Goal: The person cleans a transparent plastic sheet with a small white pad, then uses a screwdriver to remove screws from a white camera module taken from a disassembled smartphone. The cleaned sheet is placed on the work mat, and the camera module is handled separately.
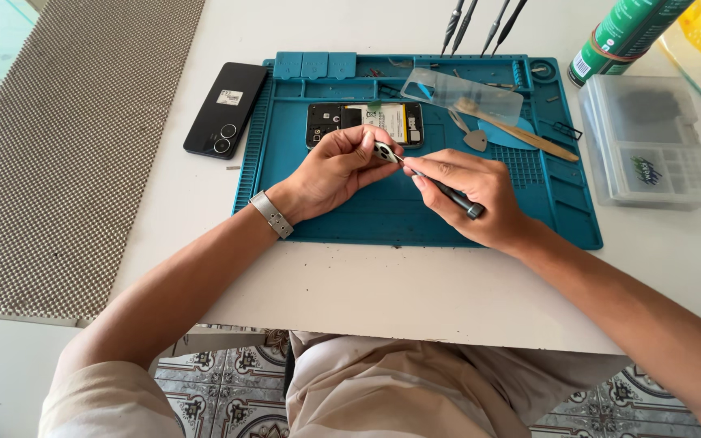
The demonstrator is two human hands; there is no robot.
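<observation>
A white table (pixel 367 292) carries everything, with a grey woven mat (pixel 66 146) lying across its left part. Centred on the table is a teal repair mat (pixel 415 219) with moulded compartments along its far and right edges. At the right, just off that mat, stands a clear plastic parts box (pixel 651 142), and beyond it lies a green spray can (pixel 622 36) on its side. To the left of the teal mat rests a black phone back cover (pixel 226 108), camera cut-outs toward the person. On the teal mat's far half lies an opened phone (pixel 367 122) with its battery showing, beside a clear plastic sheet (pixel 464 93), a wooden-handled brush (pixel 521 131) and a grey pick (pixel 475 140). Four dark tool tips (pixel 480 24) point in from the far edge.

The left hand (pixel 338 166) — a metal watch band (pixel 272 214) on its wrist — pinches a small grey camera-bezel part (pixel 384 151) between thumb and fingers, just above the mat and in front of the opened phone. The right hand (pixel 476 195) is closed around a thin dark screwdriver (pixel 448 193), its tip touching that part.
</observation>
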